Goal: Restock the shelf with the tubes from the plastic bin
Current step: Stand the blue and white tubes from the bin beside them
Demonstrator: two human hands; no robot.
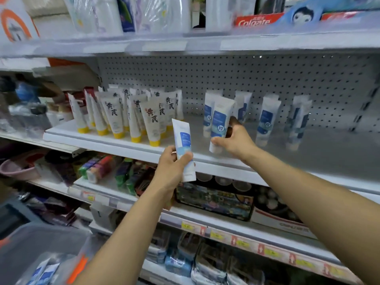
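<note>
Right, both hands are busy at the shelf [123,145]. The left hand [172,167] has its fingers and thumb wrapped round the lower half of a white-and-blue tube, the left tube [183,140]. It is held upright, cap end down, in front of the shelf's front edge and not on the board. The right hand [234,140] is further in, over the shelf, thumb on one side and fingers round the back of the right tube [220,124]. That one leans a little, cap end down at the board. Whether it touches the board, I cannot tell.

Just behind it stands another blue tube [207,114], and more blue tubes [266,120] stand spaced out to the right, against the pegboard [246,79]. To the left of the left tube there is a tight cluster of yellow-capped tubes [133,114], all cap down.

Down at the lower left is the bin [41,239], clear plastic, with spare tubes [44,272] lying inside.
</note>
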